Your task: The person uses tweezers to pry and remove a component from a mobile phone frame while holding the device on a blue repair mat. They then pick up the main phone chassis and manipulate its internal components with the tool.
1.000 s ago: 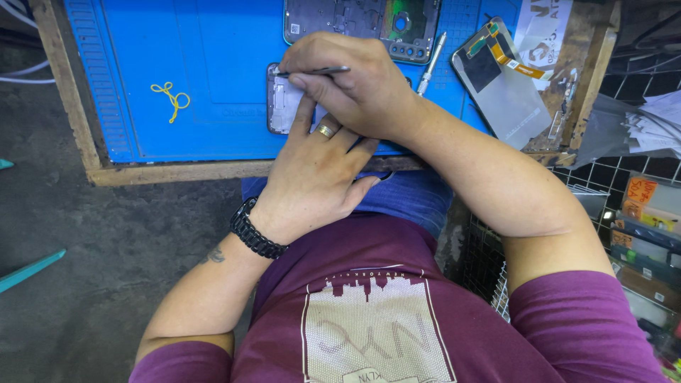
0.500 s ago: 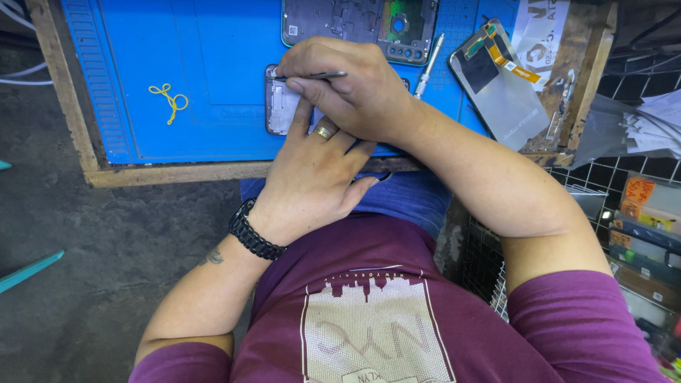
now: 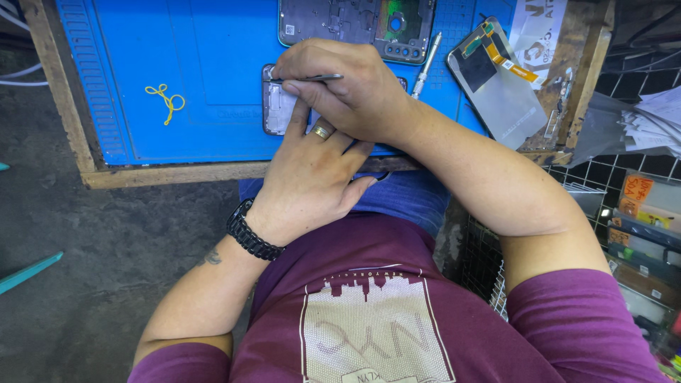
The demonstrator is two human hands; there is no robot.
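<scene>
My right hand (image 3: 351, 89) grips a thin metal tool (image 3: 312, 79), like tweezers, with its tip over the left end of a small opened phone part (image 3: 278, 106) on the blue work mat (image 3: 177, 57). My left hand (image 3: 312, 174), with a ring and a black watch band (image 3: 252, 230), lies under the right hand, its fingers pressing on the same part. Most of the part is hidden by both hands.
An opened phone frame with a green board (image 3: 355, 21) lies at the mat's far edge. Beside it are a silver screwdriver (image 3: 427, 64) and a phone screen panel with orange flex cable (image 3: 496, 81). A yellow wire loop (image 3: 167, 99) lies left. Wire racks with packages (image 3: 638, 213) stand at right.
Both hands stay on the phone part; the tool tip shifts only slightly. Nothing else has moved.
</scene>
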